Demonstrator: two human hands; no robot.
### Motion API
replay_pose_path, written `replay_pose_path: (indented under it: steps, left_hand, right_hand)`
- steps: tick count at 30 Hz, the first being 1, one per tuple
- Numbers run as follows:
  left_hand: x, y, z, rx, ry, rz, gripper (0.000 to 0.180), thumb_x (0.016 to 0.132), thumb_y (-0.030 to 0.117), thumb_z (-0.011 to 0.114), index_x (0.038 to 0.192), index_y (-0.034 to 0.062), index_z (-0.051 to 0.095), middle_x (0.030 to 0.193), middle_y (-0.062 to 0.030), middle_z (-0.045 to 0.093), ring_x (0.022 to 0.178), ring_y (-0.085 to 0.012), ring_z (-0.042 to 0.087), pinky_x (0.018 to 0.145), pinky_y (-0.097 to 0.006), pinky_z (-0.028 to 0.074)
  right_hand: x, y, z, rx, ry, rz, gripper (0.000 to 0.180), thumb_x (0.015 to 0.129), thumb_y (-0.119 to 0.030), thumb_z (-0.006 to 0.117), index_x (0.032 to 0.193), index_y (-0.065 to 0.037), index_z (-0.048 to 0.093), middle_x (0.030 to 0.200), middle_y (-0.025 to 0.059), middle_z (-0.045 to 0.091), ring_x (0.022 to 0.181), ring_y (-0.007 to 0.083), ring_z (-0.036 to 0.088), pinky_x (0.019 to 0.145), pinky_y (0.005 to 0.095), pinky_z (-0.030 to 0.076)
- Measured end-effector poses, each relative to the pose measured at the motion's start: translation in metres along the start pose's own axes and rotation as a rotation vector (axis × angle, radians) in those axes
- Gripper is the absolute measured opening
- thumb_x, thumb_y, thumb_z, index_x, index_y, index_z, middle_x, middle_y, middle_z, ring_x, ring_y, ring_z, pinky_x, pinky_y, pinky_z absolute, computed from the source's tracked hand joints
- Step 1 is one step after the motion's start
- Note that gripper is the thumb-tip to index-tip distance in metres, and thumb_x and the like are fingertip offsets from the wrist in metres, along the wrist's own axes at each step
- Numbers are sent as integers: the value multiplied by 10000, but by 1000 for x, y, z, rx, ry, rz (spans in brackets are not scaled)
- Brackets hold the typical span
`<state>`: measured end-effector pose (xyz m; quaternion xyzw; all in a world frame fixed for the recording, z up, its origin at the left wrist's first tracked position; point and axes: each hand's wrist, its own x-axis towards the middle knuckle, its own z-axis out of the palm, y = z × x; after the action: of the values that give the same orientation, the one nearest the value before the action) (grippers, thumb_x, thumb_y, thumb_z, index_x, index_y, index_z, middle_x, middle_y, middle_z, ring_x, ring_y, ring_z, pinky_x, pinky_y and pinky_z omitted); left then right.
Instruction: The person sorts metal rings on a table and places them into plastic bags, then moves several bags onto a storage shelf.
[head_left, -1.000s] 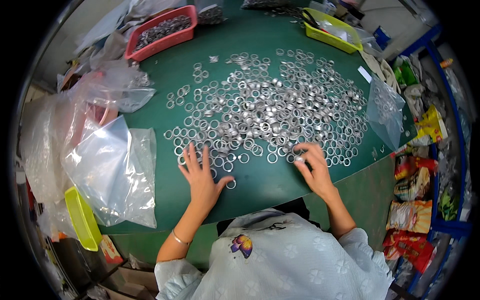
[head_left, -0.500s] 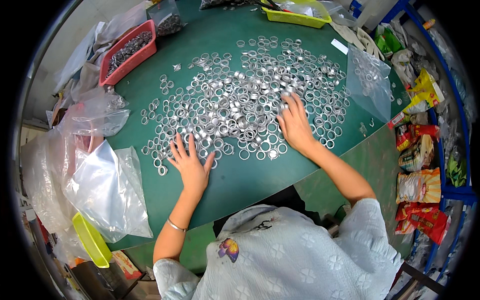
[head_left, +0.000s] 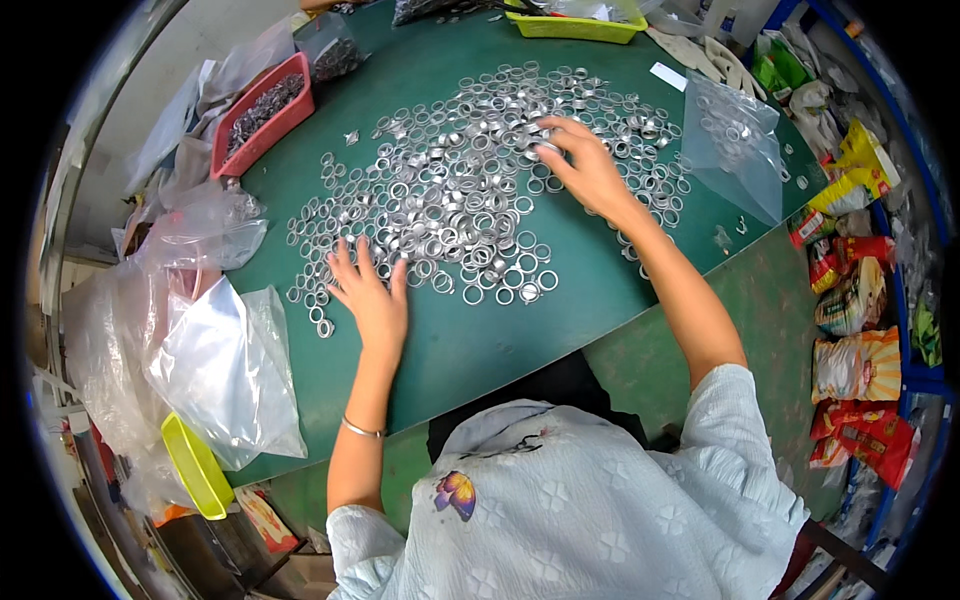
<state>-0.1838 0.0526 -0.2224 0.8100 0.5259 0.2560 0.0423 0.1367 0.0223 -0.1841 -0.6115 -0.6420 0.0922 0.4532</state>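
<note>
A wide spread of loose silver metal rings (head_left: 440, 215) lies on the green tabletop (head_left: 480, 350), heaped in places and single at the edges. At the near left edge of the spread, my left hand (head_left: 375, 305) rests with its fingers stretched apart, the tips among the rings. My right hand (head_left: 592, 178) reaches into the far right part of the heap. Its thumb and fingers are apart and curved over some rings; it cannot be seen whether any are lifted. A metal bangle (head_left: 362, 429) circles my left wrist.
A pink basket (head_left: 308, 98) of small metal parts stands far left, a yellow-green tray (head_left: 580, 28) at the far edge. Clear plastic bags (head_left: 225, 370) lie at left; another bag (head_left: 730, 140) with rings lies at right. Packets (head_left: 855, 365) hang on a blue rack beyond the table's right edge.
My right hand has moved away from me and slightly left, and rings near it have shifted, baring green tabletop below it. My left hand has moved a little farther out with fingers still spread.
</note>
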Motion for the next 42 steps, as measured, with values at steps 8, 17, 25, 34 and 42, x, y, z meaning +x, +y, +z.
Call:
replay_pose_path:
  steps: [8,17,25,34,42]
  left_hand:
    - [-44,135,17,-61,-357,591,525,756,144,650,1244,91,466,1406,-141,274,1293,-372,245,1001,-608,187]
    - [-44,127,23,-256,-236,555,184,739,72,651,887,-2,568,1082,-146,486,1119,-325,443,1008,-569,240]
    - [-44,140,26,-186,-213,544,133,761,103,634,869,34,599,1058,-100,503,1071,-259,475,984,-625,208]
    - [-24,142,3,-785,-153,105,142,754,-15,628,894,3,619,965,-100,625,853,-215,605,769,-281,463]
    - [-23,113,-7,-1476,-301,-538,190,835,1,586,1017,-51,565,943,-93,622,844,-144,602,754,-235,476]
  right_hand:
    - [-126,42,-56,-369,409,363,212,857,-151,520,834,58,546,1178,226,479,1066,375,442,926,438,336]
    - [-102,31,5,-384,248,255,159,878,-89,480,924,63,497,1319,282,319,1244,501,226,1020,521,246]
    - [-69,2,4,-129,121,86,167,846,-131,562,820,32,537,1259,180,447,1214,378,367,978,430,327]
    - [-115,14,-51,658,331,440,160,856,-69,567,996,-2,526,925,77,618,796,131,605,675,244,477]
    - [-84,65,-90,-272,314,307,183,805,-25,507,951,-50,616,817,120,473,703,236,494,670,337,419]
